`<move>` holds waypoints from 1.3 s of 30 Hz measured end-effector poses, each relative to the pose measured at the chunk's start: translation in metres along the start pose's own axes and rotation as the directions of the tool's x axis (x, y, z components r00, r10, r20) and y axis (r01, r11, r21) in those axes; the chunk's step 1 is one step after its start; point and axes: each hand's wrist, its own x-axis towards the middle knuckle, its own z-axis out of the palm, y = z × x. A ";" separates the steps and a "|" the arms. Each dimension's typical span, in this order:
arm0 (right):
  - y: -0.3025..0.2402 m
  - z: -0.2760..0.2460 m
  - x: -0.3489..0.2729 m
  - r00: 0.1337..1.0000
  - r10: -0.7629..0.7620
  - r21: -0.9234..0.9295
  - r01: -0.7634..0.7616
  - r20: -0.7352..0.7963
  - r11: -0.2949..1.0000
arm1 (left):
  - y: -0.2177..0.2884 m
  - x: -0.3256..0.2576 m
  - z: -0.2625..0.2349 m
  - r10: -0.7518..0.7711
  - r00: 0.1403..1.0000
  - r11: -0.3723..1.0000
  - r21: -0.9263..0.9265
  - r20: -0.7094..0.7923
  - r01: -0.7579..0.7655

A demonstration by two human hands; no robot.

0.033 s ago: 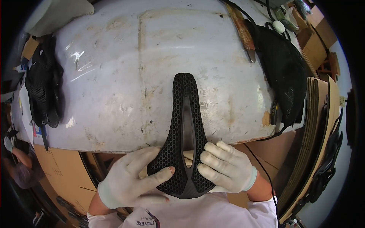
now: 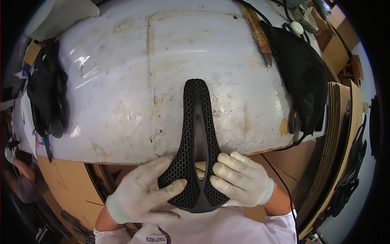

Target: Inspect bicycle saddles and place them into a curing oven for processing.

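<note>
Currently, a black honeycomb-surfaced bicycle saddle is held in the grip of white-gloved left hand and right hand; upper side seemingly complete, remaining work undeterminable

Dark lettering, upside down in view, stands on the white shirt just below the left hand. Yellow characters mark a black handle beyond the right hand. Print on the cardboard, left of the left hand, is too small to read.
</note>
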 end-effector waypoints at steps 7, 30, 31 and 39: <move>-0.001 0.000 -0.005 0.999 0.020 0.021 -0.020 0.037 1.000 | -0.005 -0.011 0.028 -0.058 0.998 0.998 -0.030 -0.026 0.057; 0.005 0.008 -0.017 0.999 -0.017 0.072 0.014 0.045 0.997 | -0.019 0.013 0.032 0.172 0.965 0.974 -0.111 -0.198 -0.197; 0.006 0.008 -0.015 0.999 -0.025 0.068 0.022 0.047 0.997 | -0.013 0.017 0.039 -0.279 0.922 0.849 -0.517 -0.268 0.107; 0.004 0.002 -0.011 0.998 -0.040 0.047 0.038 0.056 0.998 | -0.020 0.101 -0.013 -0.508 0.856 0.558 -0.723 0.092 0.408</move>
